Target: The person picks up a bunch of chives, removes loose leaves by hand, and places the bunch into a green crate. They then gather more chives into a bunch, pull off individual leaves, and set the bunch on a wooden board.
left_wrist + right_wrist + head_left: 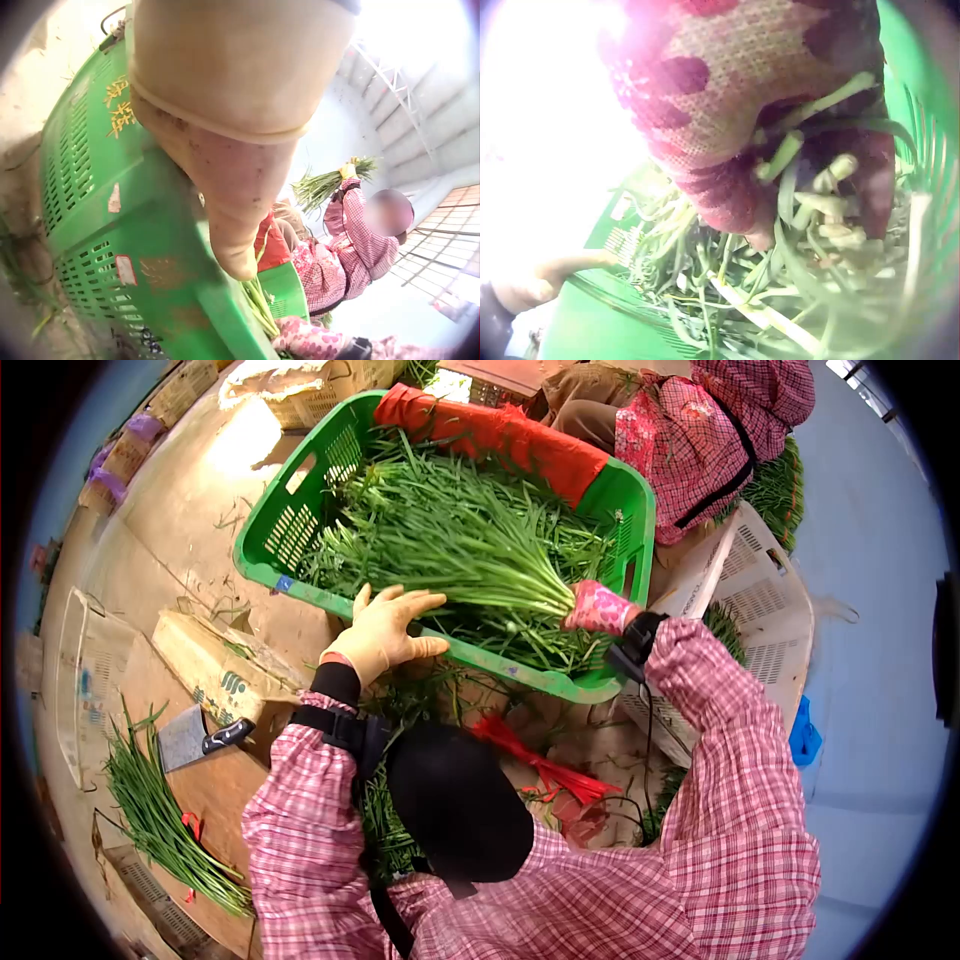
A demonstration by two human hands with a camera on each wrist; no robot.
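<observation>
My right hand [600,608], in a pink patterned glove, grips a bunch of garlic chives [490,560] by the pale stem ends. Its long leaves fan leftward over more chives inside a green plastic basket [500,665]. Cut stem ends poke out of the right hand's curled fingers [731,199] in the right wrist view. My left hand [385,630] wears a cream rubber glove and rests at the basket's near rim, fingers spread and holding nothing. In the left wrist view that glove [240,180] hides part of the rim.
On the left, a cleaver [190,740] and a red-tied bunch of chives [165,820] lie on a wooden board [235,790]. Red strips [545,760] lie below the basket. Red cloth [500,440] covers its far rim. Another person [345,255] holds up greens; a white crate [760,590] stands right.
</observation>
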